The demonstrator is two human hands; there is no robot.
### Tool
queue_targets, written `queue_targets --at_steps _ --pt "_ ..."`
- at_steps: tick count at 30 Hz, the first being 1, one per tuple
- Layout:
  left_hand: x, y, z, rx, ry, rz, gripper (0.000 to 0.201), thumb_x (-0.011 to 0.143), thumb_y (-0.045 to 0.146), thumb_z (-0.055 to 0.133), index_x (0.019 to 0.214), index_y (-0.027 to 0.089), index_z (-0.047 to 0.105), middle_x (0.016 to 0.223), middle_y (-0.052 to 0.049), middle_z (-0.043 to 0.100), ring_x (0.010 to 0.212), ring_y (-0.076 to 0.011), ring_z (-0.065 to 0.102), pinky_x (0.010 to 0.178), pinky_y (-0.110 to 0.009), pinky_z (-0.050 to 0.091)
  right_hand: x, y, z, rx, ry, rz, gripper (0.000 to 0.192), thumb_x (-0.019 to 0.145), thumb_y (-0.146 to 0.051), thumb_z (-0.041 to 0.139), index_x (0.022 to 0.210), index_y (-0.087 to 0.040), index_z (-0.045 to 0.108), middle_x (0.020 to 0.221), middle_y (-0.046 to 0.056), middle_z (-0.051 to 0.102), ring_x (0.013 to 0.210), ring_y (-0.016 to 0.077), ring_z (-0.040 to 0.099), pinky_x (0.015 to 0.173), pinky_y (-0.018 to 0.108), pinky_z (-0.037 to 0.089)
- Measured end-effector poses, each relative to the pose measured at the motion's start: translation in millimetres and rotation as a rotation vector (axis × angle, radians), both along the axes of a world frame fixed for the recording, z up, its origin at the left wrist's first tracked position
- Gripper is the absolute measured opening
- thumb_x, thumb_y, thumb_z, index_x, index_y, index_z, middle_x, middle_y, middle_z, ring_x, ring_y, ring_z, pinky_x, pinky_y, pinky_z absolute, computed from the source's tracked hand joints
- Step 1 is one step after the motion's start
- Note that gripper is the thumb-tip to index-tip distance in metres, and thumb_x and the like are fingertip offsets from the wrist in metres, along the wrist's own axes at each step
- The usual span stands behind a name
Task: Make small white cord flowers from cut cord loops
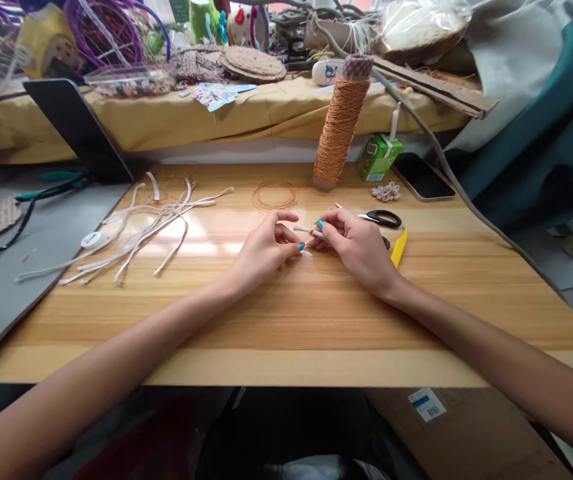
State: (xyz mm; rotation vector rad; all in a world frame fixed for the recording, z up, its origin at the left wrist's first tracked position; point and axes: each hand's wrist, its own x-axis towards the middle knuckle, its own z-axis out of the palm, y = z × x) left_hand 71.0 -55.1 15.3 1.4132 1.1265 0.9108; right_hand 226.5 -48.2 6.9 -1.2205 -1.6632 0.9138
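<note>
Over the middle of the wooden table, my left hand (272, 243) and my right hand (359, 243) meet with fingertips nearly touching. A short white cord (302, 229) is pinched between my right thumb and fingers, its end pointing left. My left thumb and fingers are closed by a small pale piece whose kind is too small to make out. Partly behind my right hand lie scissors (385, 218) with black handles. Beside that hand rests a yellow tool (400, 248), perhaps a cutter. A coil of thin orange wire or thread (275, 195) lies just beyond my left hand.
Several white cords (141, 233) spread at left, near a round white disc (91, 239). A tall orange spool (342, 127), green drink carton (379, 157), phone (424, 176) and beaded flower (386, 192) stand or lie behind. A grey cable (446, 163) crosses at right; a dark tablet (79, 130) leans at left.
</note>
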Motion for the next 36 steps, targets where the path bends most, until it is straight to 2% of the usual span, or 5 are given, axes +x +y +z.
queue_targets --at_steps 12,21,28,32,36 --pt "-2.3 1.7 1.3 -0.034 -0.001 -0.061 0.037 0.065 0.004 0.054 0.097 0.016 0.039 0.063 0.004 0.055 0.043 -0.0062 0.048 0.037 -0.017 0.033 6.0 5.8 4.1 0.205 -0.356 -0.090 0.010 0.077 -0.018 0.046 0.081 -0.015 0.055 0.072 0.004 0.064 0.066 0.0145 0.059 0.064 0.028 0.044" --pt "-3.0 4.9 5.1 -0.078 0.018 -0.098 0.028 0.062 0.005 0.056 0.084 0.016 0.043 0.059 0.003 0.055 0.051 -0.0071 0.050 0.047 -0.018 0.033 2.8 7.3 2.8 0.180 -0.385 -0.043 0.009 0.077 -0.018 0.044 0.079 -0.017 0.053 0.070 0.003 0.062 0.065 0.0150 0.058 0.063 0.028 0.043" --pt "-4.5 5.0 7.5 -0.172 -0.011 -0.128 0.025 0.062 0.007 0.056 0.079 0.017 0.040 0.061 0.003 0.053 0.040 -0.0032 0.038 0.038 -0.016 0.024 1.8 7.3 4.9 0.168 -0.380 -0.042 0.008 0.077 -0.016 0.044 0.077 -0.017 0.052 0.067 0.002 0.060 0.058 0.0124 0.055 0.060 0.026 0.042" --pt "-12.9 13.5 6.2 -0.062 0.181 -0.133 0.023 0.062 0.008 0.054 0.082 0.016 0.047 0.065 0.002 0.054 0.048 -0.0058 0.046 0.043 -0.017 0.031 2.9 7.0 4.0 0.146 -0.339 -0.041 0.008 0.077 -0.018 0.044 0.080 -0.016 0.052 0.068 0.002 0.060 0.059 0.0125 0.055 0.060 0.026 0.041" --pt "-19.4 19.7 7.9 0.134 0.471 -0.184 0.018 0.065 0.008 0.049 0.078 0.015 0.060 0.076 -0.002 0.062 0.070 -0.0125 0.056 0.062 -0.023 0.041 7.0 7.9 4.9 0.141 -0.325 0.057 0.007 0.077 -0.017 0.044 0.079 -0.016 0.051 0.066 0.000 0.058 0.056 0.0110 0.054 0.058 0.024 0.041"
